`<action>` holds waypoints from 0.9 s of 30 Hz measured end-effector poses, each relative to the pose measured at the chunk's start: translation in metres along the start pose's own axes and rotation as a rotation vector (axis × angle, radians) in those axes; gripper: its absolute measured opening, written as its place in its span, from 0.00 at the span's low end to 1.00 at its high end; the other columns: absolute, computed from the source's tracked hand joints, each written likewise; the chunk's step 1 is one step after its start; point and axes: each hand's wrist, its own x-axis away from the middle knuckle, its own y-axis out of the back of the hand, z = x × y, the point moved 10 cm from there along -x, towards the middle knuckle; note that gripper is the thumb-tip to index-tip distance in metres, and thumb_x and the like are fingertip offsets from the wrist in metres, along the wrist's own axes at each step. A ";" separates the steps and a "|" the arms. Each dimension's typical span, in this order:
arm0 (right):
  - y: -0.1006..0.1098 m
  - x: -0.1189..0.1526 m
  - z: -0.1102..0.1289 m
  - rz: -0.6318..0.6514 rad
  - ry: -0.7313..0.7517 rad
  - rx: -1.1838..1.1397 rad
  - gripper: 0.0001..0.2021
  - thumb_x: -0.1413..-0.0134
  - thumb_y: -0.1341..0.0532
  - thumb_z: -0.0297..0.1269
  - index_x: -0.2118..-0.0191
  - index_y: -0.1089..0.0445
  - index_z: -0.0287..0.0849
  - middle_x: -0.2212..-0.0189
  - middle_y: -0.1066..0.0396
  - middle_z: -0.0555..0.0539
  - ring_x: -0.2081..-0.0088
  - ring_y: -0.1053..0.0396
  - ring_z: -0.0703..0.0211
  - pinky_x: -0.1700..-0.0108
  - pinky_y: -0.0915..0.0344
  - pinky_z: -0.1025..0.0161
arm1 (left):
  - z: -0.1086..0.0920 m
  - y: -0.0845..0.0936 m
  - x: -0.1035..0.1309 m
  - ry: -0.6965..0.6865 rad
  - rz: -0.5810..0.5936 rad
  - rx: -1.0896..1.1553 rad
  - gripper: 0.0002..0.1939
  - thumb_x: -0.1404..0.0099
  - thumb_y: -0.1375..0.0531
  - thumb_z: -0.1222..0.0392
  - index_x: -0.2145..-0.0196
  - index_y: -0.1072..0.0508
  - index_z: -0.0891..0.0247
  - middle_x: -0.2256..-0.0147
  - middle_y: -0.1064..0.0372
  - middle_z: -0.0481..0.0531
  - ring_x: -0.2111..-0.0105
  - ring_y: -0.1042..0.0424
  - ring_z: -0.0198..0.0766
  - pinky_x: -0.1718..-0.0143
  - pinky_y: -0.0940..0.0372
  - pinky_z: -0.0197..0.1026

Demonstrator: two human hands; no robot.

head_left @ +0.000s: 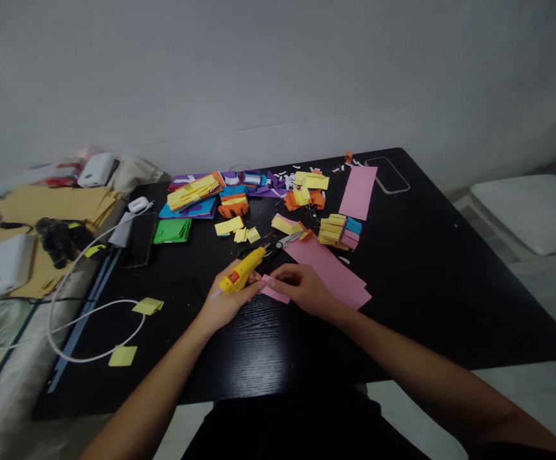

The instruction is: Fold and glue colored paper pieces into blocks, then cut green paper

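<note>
A yellow hot glue gun (245, 269) lies in my left hand (226, 305), its nozzle pointing away and to the right. The thumb of that hand also reaches a small pink piece of paper (278, 293). My right hand (309, 289) is closed, pinching the same piece between thumb and fingers. Just beyond and under my right hand lie larger pink paper sheets (332, 271). Scissors (288, 240) rest on the table past the glue gun; their handles are partly hidden.
Across the black table (431, 281) are yellow folded papers (332, 229), green papers (172, 230), orange papers (233, 206) and white scraps. A phone (392, 176) lies at the back right, a white cable (74, 271) at the left. A white stool (531, 214) stands to the right.
</note>
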 end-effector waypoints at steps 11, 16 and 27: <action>0.034 -0.006 -0.005 -0.237 -0.035 -0.162 0.13 0.51 0.27 0.46 0.66 0.23 0.43 0.71 0.23 0.50 0.68 0.25 0.56 0.59 0.29 0.57 | -0.004 0.051 0.002 -0.170 -0.233 -0.369 0.17 0.32 0.35 0.44 0.69 0.27 0.61 0.75 0.31 0.47 0.78 0.33 0.34 0.76 0.37 0.37; 0.046 -0.005 -0.006 -0.331 -0.008 -0.162 0.12 0.56 0.25 0.44 0.68 0.22 0.45 0.69 0.22 0.50 0.63 0.25 0.54 0.55 0.29 0.55 | -0.012 0.044 0.005 -0.211 -0.196 -0.374 0.17 0.34 0.34 0.45 0.71 0.28 0.61 0.76 0.32 0.47 0.78 0.34 0.35 0.77 0.39 0.37; 0.044 -0.003 -0.003 -0.333 0.026 -0.087 0.11 0.54 0.25 0.44 0.67 0.21 0.44 0.67 0.19 0.48 0.61 0.22 0.52 0.52 0.26 0.53 | -0.044 0.019 0.011 -0.413 -0.099 -0.456 0.18 0.33 0.34 0.53 0.76 0.34 0.61 0.78 0.39 0.43 0.78 0.38 0.32 0.77 0.44 0.36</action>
